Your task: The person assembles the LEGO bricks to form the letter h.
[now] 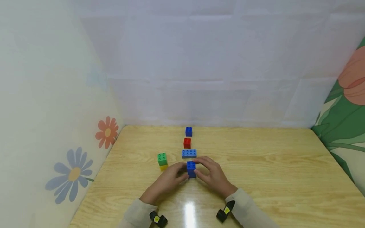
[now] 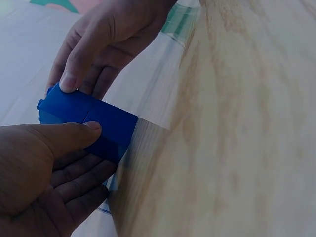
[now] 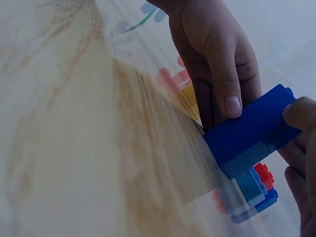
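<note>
**Head view: two hands clamp a blue stack**

Both hands meet near the table's [image 1: 256, 177] front edge. The left hand [image 1: 168, 180] and right hand [image 1: 212, 175] pinch two stacked dark blue bricks [image 1: 191, 169] standing there, thumbs and fingers closed on the sides. Beyond lie a light blue brick [image 1: 189, 153], a red brick [image 1: 187, 142] and a blue brick [image 1: 188, 131].

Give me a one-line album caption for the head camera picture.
Both hands, left hand and right hand, hold a dark blue brick stack on a wooden table.
</note>
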The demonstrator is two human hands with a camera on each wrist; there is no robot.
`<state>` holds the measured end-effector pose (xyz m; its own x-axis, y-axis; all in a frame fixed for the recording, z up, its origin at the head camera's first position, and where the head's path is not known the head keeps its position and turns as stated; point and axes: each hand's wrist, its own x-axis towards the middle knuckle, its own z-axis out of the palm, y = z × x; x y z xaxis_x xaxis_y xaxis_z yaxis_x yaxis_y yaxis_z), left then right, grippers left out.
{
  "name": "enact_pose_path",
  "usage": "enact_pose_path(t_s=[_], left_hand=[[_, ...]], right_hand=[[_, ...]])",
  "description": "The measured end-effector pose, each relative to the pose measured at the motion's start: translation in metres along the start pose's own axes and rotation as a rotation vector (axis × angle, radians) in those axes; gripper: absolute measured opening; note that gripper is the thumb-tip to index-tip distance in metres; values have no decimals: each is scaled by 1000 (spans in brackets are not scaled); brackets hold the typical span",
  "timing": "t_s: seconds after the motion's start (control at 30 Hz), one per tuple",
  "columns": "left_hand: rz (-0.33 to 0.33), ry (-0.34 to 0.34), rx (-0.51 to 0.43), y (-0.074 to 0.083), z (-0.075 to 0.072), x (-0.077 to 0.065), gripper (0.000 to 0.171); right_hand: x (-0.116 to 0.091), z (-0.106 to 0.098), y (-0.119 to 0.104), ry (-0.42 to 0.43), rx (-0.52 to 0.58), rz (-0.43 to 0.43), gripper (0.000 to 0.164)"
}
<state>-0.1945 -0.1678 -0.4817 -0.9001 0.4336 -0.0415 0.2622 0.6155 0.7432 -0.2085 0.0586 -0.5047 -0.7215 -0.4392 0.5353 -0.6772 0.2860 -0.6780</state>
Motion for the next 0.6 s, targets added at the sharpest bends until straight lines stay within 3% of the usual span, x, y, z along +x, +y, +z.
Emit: enact_pose_path(t_s=[0.37, 0.6], left_hand=[[5, 1, -14, -3, 3, -1, 39], [18, 6, 7, 0, 2, 0, 39]], right_hand=[[-2, 2, 4, -45, 52, 55, 39], [-3, 3, 5, -16, 93, 49, 38]])
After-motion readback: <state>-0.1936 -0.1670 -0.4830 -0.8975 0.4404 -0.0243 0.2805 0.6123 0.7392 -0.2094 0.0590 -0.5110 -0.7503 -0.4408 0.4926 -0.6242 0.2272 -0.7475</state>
